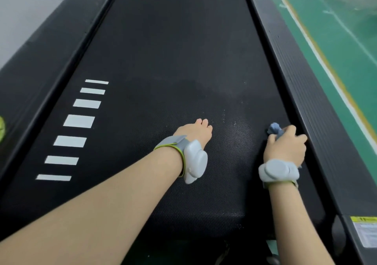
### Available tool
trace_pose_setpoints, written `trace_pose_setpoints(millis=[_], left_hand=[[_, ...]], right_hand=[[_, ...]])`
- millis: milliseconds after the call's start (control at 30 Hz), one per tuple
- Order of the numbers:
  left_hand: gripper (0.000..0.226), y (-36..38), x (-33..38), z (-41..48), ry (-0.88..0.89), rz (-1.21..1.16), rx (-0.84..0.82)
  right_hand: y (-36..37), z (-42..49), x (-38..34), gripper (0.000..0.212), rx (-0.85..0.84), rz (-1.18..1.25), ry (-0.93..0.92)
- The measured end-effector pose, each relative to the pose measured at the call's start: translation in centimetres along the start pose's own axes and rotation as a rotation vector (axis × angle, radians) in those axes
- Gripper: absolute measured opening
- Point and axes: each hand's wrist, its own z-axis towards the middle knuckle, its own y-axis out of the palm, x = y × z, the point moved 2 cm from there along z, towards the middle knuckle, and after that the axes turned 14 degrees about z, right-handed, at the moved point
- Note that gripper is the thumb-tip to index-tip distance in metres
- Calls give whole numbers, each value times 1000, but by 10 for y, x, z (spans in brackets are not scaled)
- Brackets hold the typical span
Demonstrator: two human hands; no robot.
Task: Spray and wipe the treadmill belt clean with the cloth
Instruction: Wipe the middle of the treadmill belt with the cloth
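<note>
The black treadmill belt (163, 60) runs away from me, with small wet droplets near its middle. My right hand (285, 148) grips a bunched blue-grey cloth (274, 129) and presses it onto the belt close to the right edge. My left hand (195, 131) rests flat on the belt to the left of the cloth, fingers pointing forward and holding nothing. Both wrists carry grey strapped devices. No spray bottle can be made out.
White stripes (79, 120) mark the belt's left part. Black side rails (318, 101) flank the belt. Green floor with pale lines (346, 50) lies to the right. A yellow-green object (1, 129) peeks in at the left edge. A label (365, 232) sits on the right rail.
</note>
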Motion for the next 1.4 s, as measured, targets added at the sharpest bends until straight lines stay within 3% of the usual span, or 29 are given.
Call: trace_pose_setpoints(millis=[333,433,533,700,867,967,1100,1233,1400], left_hand=[[85,5,-3,3,-3,-71,46],[81,4,-1,5,-23,-71,45],[78,6,2,3,-53,-60,77],[80,4,4,0,-49,-42,63],[85,4,5,4,-36,-35,28],[91,3,4,8,-31,-52,-9],[78,3,3,9,-39,-122,-2],[75,4,5,11,-48,-129,9],[67,1,7,-2,-50,-118,73]], right_hand=[[46,107,-63,32,-162,33,-34],[38,85,-60,28,-206,57,-64],[27,40,-47,23,-261,97,-221],[14,-25,-27,22,-216,114,-378],[34,-1,-47,19,-173,109,-464],[60,46,-77,23,-206,11,-428],[81,84,-105,26,-255,-40,-330],[68,60,-92,28,-329,39,-394],[31,-7,-52,19,-303,117,-449]])
